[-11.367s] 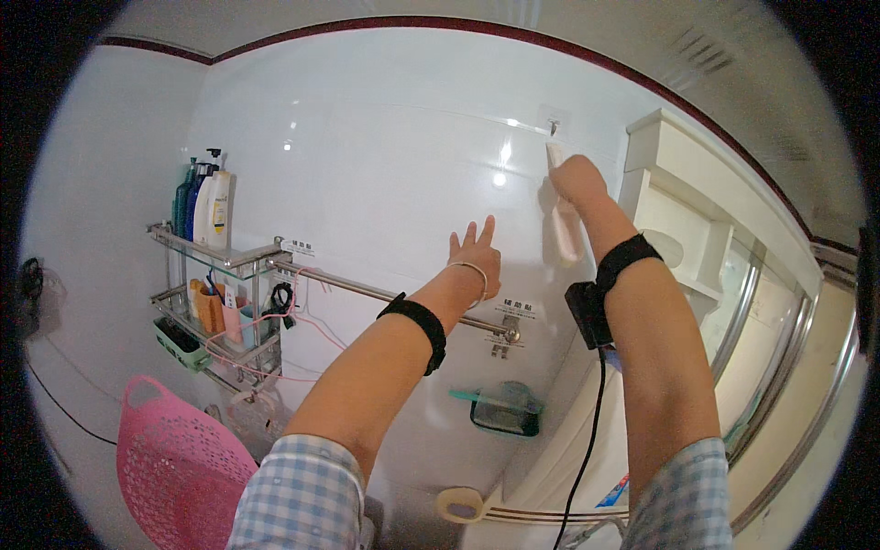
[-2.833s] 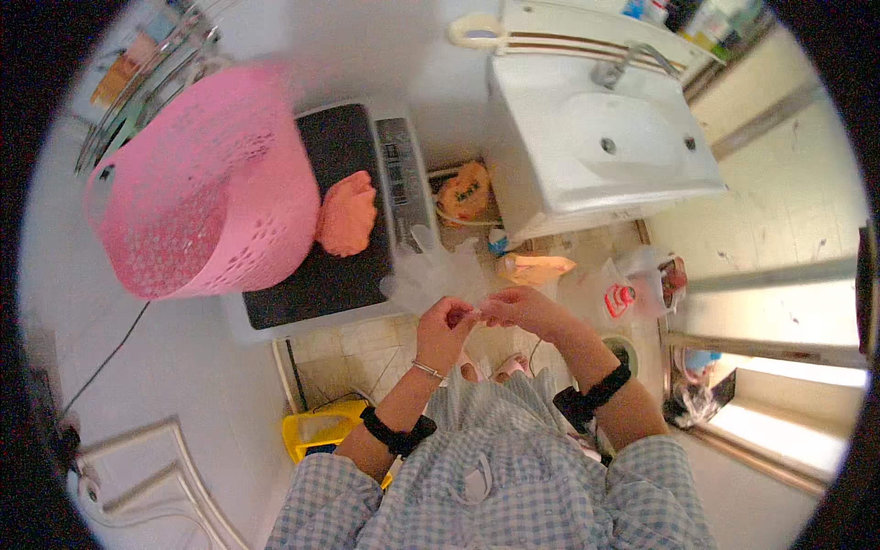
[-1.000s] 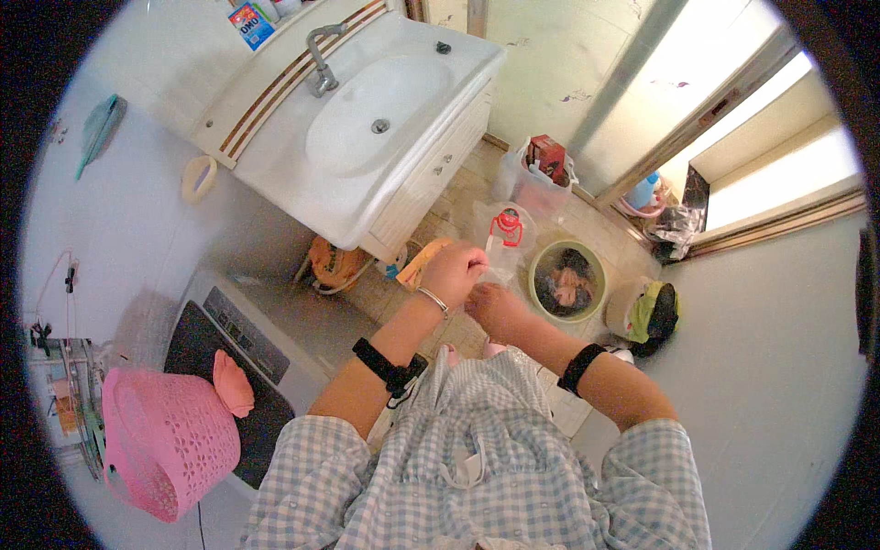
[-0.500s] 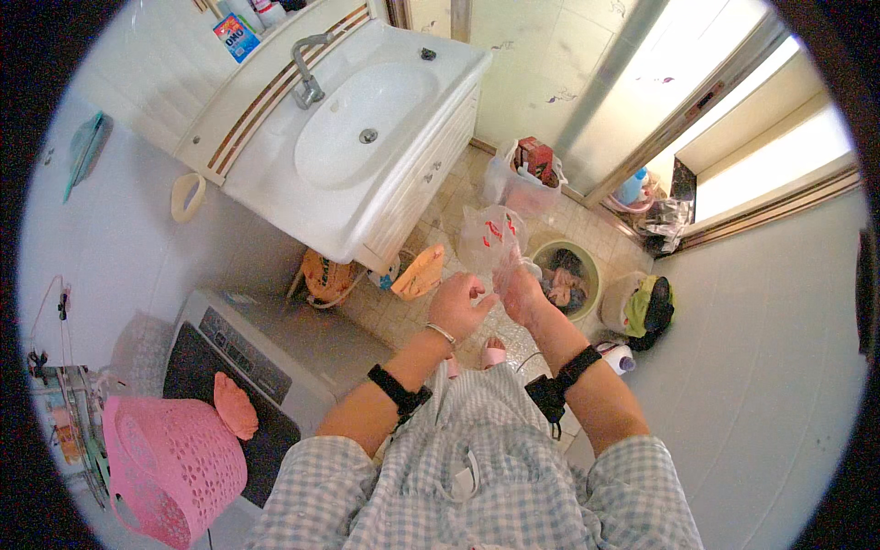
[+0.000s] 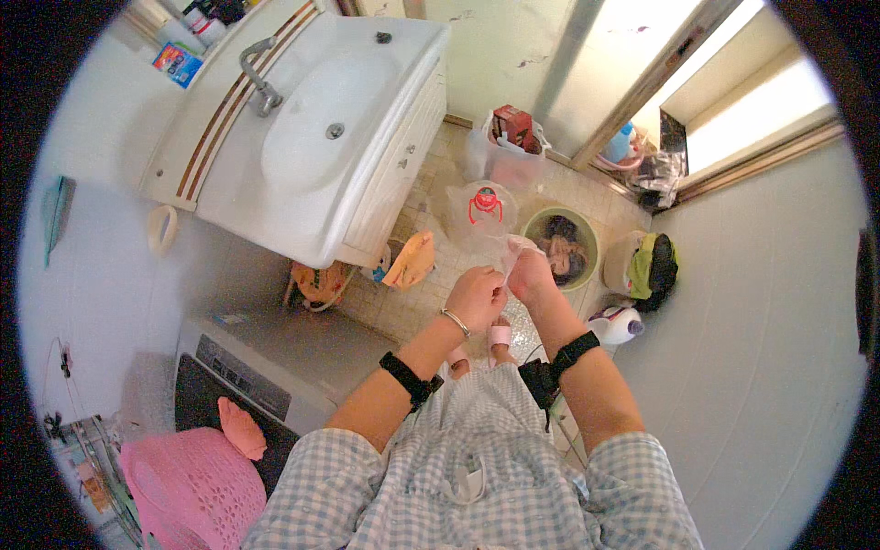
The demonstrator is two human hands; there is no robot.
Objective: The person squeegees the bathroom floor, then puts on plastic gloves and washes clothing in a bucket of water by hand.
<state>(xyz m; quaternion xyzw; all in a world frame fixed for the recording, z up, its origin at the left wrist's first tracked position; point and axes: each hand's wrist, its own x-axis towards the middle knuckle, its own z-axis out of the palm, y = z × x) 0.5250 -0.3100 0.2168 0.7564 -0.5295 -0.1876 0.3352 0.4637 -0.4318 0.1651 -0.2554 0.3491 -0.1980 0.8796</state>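
A thin, see-through plastic bag (image 5: 484, 229) with red print hangs in front of me above the tiled floor. My right hand (image 5: 530, 275) is closed around the gathered upper edge of the bag, and crumpled film bunches over its fingers. Close beside it, my left hand (image 5: 477, 295) has its fingers curled in against the film's edge; its fingertips are partly hidden. Beyond the bag's right side stands a green basin (image 5: 594, 246) with dark, wet-looking cloth in it.
At the left are a white sink (image 5: 302, 197) and a washing machine (image 5: 284, 335) bearing a pink basket (image 5: 197, 481). A lined bin (image 5: 518, 165) holding a red box stands ahead. On the right are a detergent bottle (image 5: 619, 325) and a bucket (image 5: 621, 261).
My left hand has moved right, up against the bag's edge beside my right hand. The bag hangs fuller and lower. My view has shifted a little to the right.
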